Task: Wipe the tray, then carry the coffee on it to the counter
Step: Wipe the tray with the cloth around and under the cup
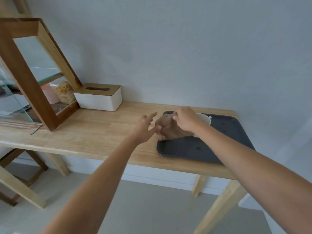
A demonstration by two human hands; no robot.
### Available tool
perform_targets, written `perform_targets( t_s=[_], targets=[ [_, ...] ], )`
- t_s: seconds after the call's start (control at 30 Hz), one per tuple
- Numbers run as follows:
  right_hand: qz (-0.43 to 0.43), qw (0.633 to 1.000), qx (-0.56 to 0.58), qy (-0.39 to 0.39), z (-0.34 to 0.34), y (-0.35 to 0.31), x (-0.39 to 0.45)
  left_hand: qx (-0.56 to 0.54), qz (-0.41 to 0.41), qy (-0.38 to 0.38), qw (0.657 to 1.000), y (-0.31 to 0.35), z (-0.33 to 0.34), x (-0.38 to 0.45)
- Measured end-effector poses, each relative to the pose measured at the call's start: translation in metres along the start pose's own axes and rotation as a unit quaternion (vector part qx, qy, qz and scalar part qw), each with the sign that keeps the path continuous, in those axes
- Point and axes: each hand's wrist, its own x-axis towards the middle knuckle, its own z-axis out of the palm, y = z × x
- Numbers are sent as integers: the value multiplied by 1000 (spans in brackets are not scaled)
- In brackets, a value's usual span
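Evidently wiping has barely begun: the right hand point(184, 119) pinches the brown cloth point(168, 128) at the tray's point(219, 141) ten o'clock corner, the left hand point(146, 128) spread wide beside it, coffee cup point(205, 118) uncarried.

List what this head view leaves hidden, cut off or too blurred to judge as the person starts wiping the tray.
- Cup: mostly behind the right hand and forearm; its contents are not visible.
- Tray: the near right corner is covered by the right forearm.
- Cloth: blurred; the weave and any dirt are unreadable.
- Left hand: blurred beside the cloth; contact is unclear.
- Cabinet: cut off by the left edge; glass glare obscures the items inside.
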Motion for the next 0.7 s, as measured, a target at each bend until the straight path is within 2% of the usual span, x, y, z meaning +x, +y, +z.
perform_targets(
  t_s=[0.07,0.13,0.23,0.33,0.53,0.7],
  targets=[
    [1,996,-70,-62,11,5,-10,-7,-52,-74,996,0,23,-11],
    [-30,988,-99,-113,27,10,-15,-14,-69,-129,989,-2,42,-24],
    [-57,986,-45,-153,50,13,-18,44,-58,-124,990,-8,66,-35],
    [-66,983,-44,-164,70,17,-13,121,-36,-110,986,-13,79,-39],
    [-55,991,-62,-108,97,24,15,147,-35,-90,985,-18,87,-37],
    [-5,996,-44,-72,108,29,53,157,-39,-97,982,-19,86,-37]
  ],
)
